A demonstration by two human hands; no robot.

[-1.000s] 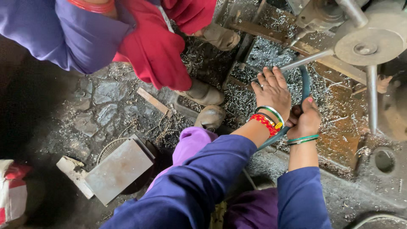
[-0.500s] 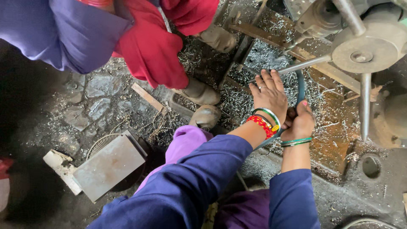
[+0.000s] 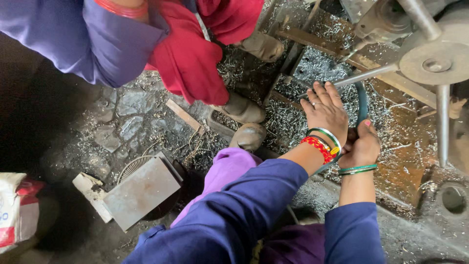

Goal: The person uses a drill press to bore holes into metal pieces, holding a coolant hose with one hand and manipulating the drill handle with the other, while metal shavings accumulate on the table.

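Fingers of your left hand [image 3: 326,113] lie spread flat on the dark ring [image 3: 362,103], steadying it, while your right hand [image 3: 360,145] at 4 o'clock clenches its rim among metal shavings [image 3: 312,66].

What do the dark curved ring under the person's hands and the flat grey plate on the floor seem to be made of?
The dark teal curved ring, gripped by the right hand with the left hand laid flat beside it, looks like smooth rubber or coated metal; its dull sheen leaves this open. The flat grey rectangular plate looks like bare steel: matte, scuffed, sharp-edged.
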